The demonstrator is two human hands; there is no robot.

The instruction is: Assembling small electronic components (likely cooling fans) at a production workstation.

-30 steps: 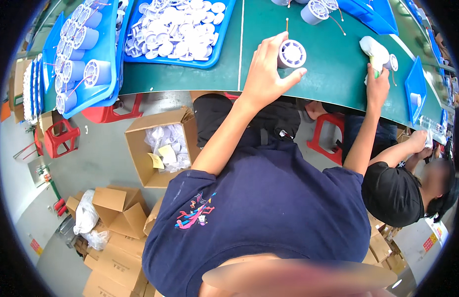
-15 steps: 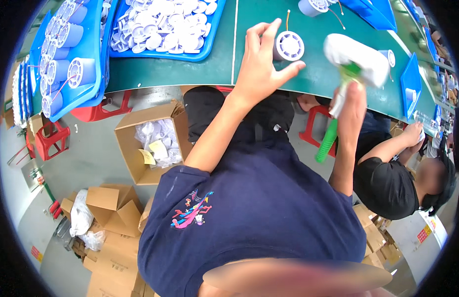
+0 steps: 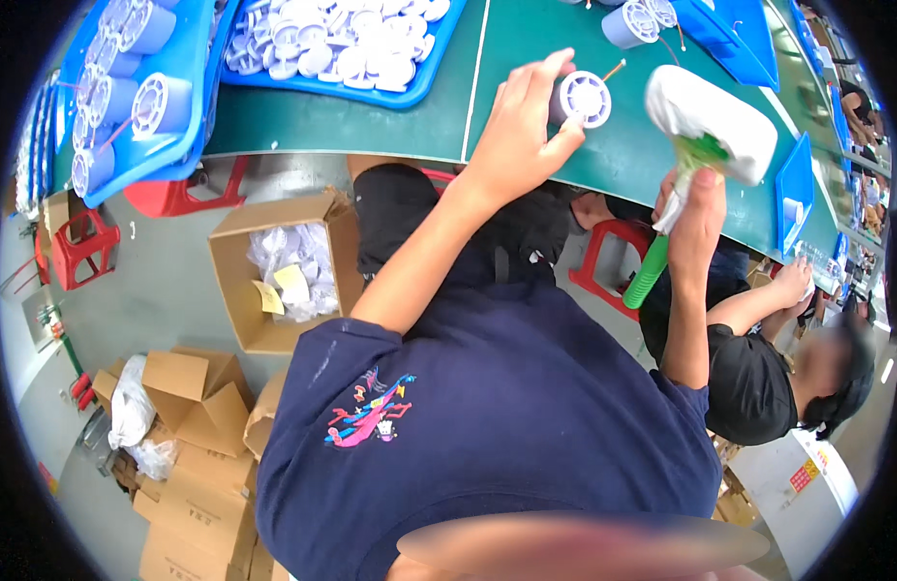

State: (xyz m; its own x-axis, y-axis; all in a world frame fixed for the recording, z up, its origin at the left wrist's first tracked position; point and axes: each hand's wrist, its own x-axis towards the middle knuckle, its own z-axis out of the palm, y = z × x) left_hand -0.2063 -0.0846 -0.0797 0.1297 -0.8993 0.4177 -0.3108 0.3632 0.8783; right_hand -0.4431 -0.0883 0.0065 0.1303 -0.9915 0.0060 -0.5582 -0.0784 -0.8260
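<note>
left hand: the left hand point(image 3: 521, 140) is curved around the white cylinder, fingers along its far left side and thumb at its near rim.
white cylinder: the white cylinder point(image 3: 586, 100) stands on the desk point(image 3: 371, 126) within the left hand's grasp, slotted round face showing; a short orange wire point(image 3: 615, 69) sticks out beyond it.
right hand: the right hand point(image 3: 697, 198) is closed around the hammer's handle, well apart from the left hand.
hammer: the hammer point(image 3: 714, 124) has a white-covered head just beyond the right hand, apart from the cylinder; its green grip shows below that hand.
white caps: a heap of white caps point(image 3: 327, 39) fills a blue tray point(image 3: 410, 100) left of the left hand.
more cylinders: other cylinders point(image 3: 163, 105) stand in a second tray point(image 3: 192, 145), farther left.
beyond the hands: a few loose cylinders point(image 3: 630, 24) stand on the desk.
co-worker: a person in a black top point(image 3: 753, 387) sits right of the right hand.
</note>
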